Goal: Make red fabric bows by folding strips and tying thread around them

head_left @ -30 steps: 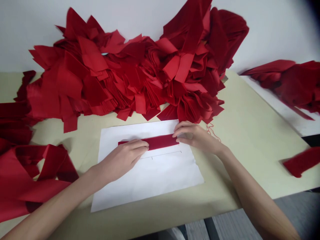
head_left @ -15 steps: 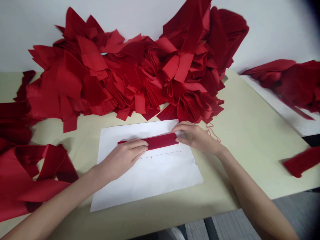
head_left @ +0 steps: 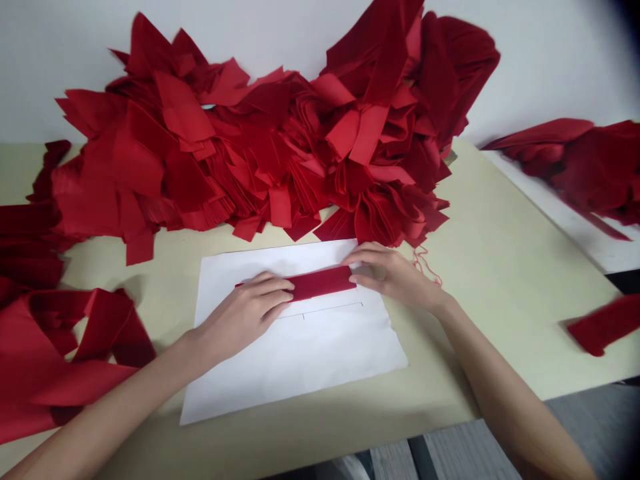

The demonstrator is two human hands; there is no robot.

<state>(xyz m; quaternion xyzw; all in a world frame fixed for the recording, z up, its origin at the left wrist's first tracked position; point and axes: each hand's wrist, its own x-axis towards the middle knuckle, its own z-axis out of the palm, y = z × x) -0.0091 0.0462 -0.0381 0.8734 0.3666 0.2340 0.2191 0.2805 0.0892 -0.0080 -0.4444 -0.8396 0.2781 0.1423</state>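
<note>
A folded dark red fabric strip [head_left: 320,283] lies lengthwise on a white sheet of paper [head_left: 300,373]. My left hand [head_left: 253,303] covers the strip's left part, its fingers bent close together and holding the cloth down. At the right end, my right hand [head_left: 387,270] has its thumb against the cloth's edge and its fingertips at the upper corner, gripping that end. Just below the strip, a thin ruled line with short tick marks [head_left: 325,311] shows on the paper. My left hand hides part of this line and the strip's left portion.
A large heap of red fabric pieces [head_left: 250,153] rises along the wall behind the paper. More red cloth [head_left: 100,373] lies at the left. To the right are a rolled red piece [head_left: 605,325] near the table [head_left: 505,280] edge and another red pile [head_left: 595,167] on a white surface.
My left hand has shifted very slightly left along the strip, uncovering a little more of it. My right hand stays almost in place at the right end.
</note>
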